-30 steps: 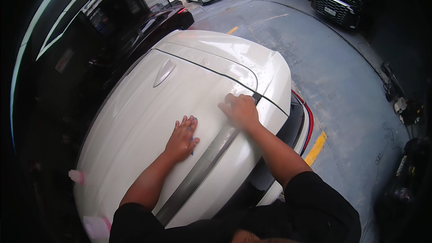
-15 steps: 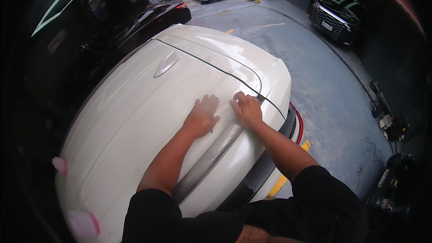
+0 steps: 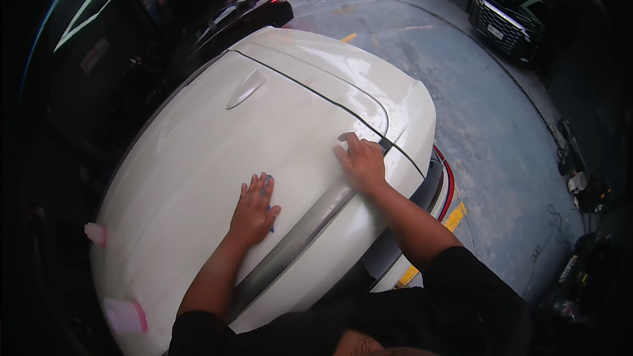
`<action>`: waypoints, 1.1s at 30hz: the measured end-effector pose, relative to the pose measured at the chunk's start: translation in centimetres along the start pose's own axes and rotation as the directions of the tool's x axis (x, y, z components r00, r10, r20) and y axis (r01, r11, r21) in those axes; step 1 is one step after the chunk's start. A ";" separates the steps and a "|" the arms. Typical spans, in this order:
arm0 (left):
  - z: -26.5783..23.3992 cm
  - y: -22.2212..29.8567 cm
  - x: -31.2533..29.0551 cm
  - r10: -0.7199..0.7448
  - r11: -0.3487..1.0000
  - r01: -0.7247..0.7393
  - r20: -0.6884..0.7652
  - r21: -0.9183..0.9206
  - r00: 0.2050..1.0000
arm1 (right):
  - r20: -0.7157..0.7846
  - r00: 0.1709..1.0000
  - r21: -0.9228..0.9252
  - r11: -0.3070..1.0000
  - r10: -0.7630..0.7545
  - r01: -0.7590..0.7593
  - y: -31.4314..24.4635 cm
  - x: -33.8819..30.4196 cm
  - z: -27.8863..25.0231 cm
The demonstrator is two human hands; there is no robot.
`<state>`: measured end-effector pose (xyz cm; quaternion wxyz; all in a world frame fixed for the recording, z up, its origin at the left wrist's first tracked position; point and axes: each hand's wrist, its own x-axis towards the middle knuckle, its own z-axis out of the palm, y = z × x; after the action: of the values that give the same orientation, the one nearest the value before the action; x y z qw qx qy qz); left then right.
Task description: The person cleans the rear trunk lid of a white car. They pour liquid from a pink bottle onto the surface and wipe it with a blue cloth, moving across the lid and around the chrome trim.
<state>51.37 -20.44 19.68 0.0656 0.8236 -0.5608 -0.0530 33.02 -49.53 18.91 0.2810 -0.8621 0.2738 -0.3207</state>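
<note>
"White roof, broad and glossy. Where are the hands on it?"

"The left hand (image 3: 254, 211) lies just inward of the grey roof rail (image 3: 297, 244), which runs along the near edge of the white roof (image 3: 191, 171). Its fingers are out nearly straight, slightly parted, with the thumb to the side."

"Does it have hold of anything?"

"It covers a thin blue piece (image 3: 270, 180), which shows between the fingers and below the thumb. The piece is on the roof beneath the hand, covered rather than pinched; what it is made of I can't tell."

"And the right hand (image 3: 364, 161)?"

"Near the rear corner, at the rail's rear end and close to the dark seam (image 3: 316, 94). Its fingers are bent and a little blurred; whether they grip anything, I can't tell."

"What else is up there?"

"A pale fin antenna (image 3: 246, 89) by the rear edge, well apart from both hands. Along the left edge of the roof are a small pink-and-white container (image 3: 96, 233) and, nearer the person, a larger pink-rimmed container (image 3: 125, 316)."
</note>
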 end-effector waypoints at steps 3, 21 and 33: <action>1.9 5.0 15.2 0.212 0.977 -0.211 -0.024 0.015 0.977 | -0.051 0.998 0.021 0.999 -0.024 0.025 1.2 0.2 0.4; -0.9 -8.1 -28.0 -0.472 0.874 0.485 -0.165 0.043 0.866 | -0.070 0.996 -0.042 0.997 -0.063 0.060 1.3 -0.1 1.8; -0.6 -2.0 -8.0 -0.179 0.976 0.191 -0.125 0.100 0.976 | -0.095 0.990 -0.075 0.993 -0.101 0.094 1.3 -0.3 2.0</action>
<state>50.35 -12.21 20.03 0.0465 0.8764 -0.4789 0.0201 33.88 -49.61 16.67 0.2207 -0.8669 0.2562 -0.3663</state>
